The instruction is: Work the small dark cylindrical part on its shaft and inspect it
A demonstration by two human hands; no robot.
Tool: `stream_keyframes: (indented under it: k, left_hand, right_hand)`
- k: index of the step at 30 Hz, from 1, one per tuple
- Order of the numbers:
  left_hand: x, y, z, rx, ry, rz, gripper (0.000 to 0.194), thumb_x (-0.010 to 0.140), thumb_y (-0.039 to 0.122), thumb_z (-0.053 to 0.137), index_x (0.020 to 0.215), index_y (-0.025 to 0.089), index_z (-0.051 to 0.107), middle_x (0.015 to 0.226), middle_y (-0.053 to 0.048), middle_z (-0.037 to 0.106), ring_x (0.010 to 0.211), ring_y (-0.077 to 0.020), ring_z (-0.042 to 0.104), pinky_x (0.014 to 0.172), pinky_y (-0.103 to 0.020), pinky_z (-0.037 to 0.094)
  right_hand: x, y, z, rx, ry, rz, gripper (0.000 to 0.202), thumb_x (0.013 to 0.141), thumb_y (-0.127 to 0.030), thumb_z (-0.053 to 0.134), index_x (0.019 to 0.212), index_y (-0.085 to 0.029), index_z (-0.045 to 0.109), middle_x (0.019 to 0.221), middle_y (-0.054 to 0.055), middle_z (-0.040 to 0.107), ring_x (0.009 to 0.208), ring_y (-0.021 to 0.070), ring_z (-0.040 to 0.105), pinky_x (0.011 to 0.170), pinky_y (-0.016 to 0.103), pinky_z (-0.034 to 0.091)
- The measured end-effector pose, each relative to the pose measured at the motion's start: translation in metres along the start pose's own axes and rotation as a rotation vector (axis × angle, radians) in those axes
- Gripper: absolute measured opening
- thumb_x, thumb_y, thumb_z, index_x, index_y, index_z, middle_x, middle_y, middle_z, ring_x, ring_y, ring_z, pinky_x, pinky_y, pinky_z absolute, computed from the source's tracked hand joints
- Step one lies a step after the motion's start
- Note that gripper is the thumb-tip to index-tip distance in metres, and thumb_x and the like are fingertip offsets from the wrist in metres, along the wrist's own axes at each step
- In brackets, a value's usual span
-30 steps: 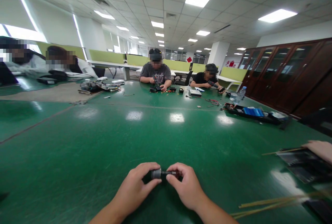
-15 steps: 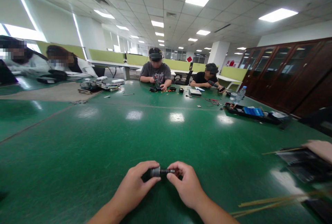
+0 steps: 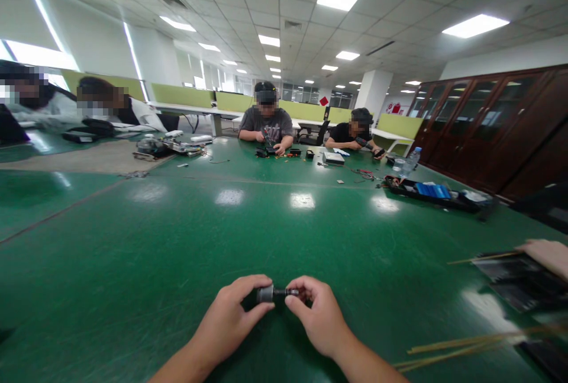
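Note:
A small grey cylindrical metal part with a thin dark shaft (image 3: 267,294) lies sideways between my two hands, close to the table's near side. The thumb and fingers of my left hand (image 3: 235,311) grip its thick grey end. Opposite, my right hand (image 3: 317,315) pinches the tip of the shaft, which its fingers partly hide. Between the two sets of fingertips, a short stretch of the shaft shows. The part's exact kind cannot be made out. Under both hands is the green tabletop (image 3: 177,288).
At right, another person's hand (image 3: 548,256) rests by a dark object (image 3: 523,282), with thin yellow sticks (image 3: 461,347) nearby. Farther off are a black tray (image 3: 426,190), a water bottle (image 3: 413,159), a white box (image 3: 333,158) and electronic parts (image 3: 166,145). Several people sit around the table.

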State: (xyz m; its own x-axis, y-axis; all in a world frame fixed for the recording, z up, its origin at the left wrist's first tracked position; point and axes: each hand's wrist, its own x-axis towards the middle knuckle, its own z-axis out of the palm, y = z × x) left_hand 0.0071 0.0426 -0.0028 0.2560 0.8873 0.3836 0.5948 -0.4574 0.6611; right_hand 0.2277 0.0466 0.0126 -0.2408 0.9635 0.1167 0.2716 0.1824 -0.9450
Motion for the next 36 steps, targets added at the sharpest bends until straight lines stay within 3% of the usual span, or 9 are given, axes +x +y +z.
stream_keyframes:
  k: [19, 36]
  left_hand:
    - [-0.0002, -0.0015, -0.0009, 0.000, 0.009, 0.005, 0.033, 0.084, 0.030, 0.070, 0.116, 0.029, 0.063, 0.115, -0.004, 0.069, 0.109, -0.0232, 0.064, 0.100, -0.040, 0.050]
    - [-0.0001, -0.0012, -0.0013, 0.011, 0.002, -0.020, 0.033, 0.084, 0.031, 0.071, 0.116, 0.032, 0.063, 0.117, 0.001, 0.068, 0.111, -0.0204, 0.063, 0.102, -0.037, 0.048]
  right_hand:
    - [0.0012, 0.0057, 0.0009, -0.004, 0.016, -0.008, 0.013, 0.083, -0.024, 0.063, 0.090, -0.016, 0.070, 0.075, 0.002, 0.064, 0.070, 0.0153, 0.057, 0.064, 0.025, 0.043]
    - [0.0014, 0.0079, -0.0009, 0.009, 0.008, -0.004, 0.012, 0.085, -0.024, 0.061, 0.091, -0.016, 0.069, 0.074, 0.002, 0.063, 0.068, 0.0150, 0.058, 0.063, 0.025, 0.042]
